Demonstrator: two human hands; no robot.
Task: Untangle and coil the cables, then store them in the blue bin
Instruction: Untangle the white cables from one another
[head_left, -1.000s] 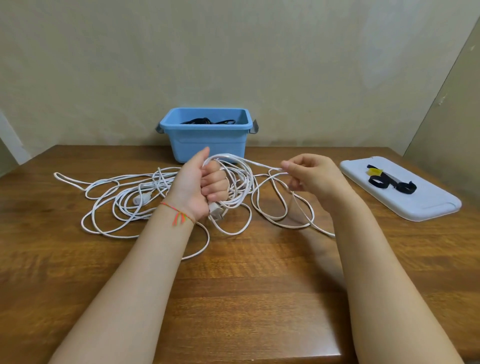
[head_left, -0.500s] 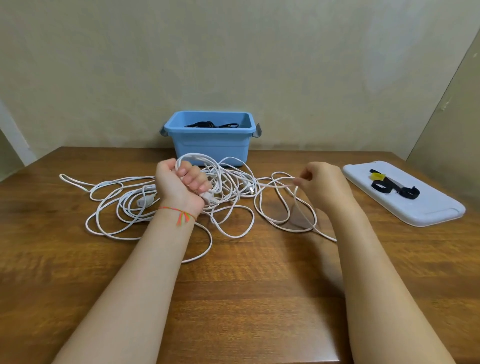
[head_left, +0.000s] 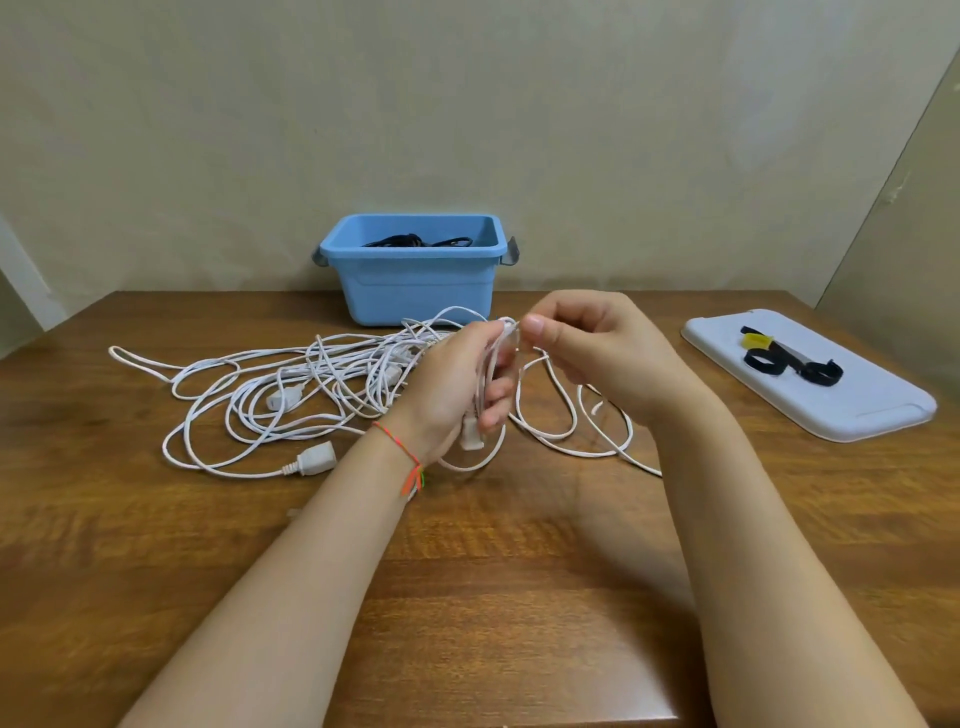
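Observation:
A long white cable (head_left: 270, 384) lies tangled in loops on the wooden table, with a white plug end (head_left: 314, 461) at the front left. My left hand (head_left: 457, 384) grips a bundle of white loops, a white connector hanging below its fingers. My right hand (head_left: 592, 353) pinches a strand of the same cable right beside the left hand's fingertips. The blue bin (head_left: 415, 291) stands behind the tangle against the wall, with a black cable (head_left: 410, 240) inside it.
A white tray (head_left: 852, 410) lies at the right of the table, holding black straps (head_left: 789, 364) and a yellow piece (head_left: 756, 341). Walls close the table at the back and right. The near table edge runs below my forearms.
My right hand has moved left and met the left hand. The left hand has shifted right with its bundle, and the plug end now lies exposed at the front left.

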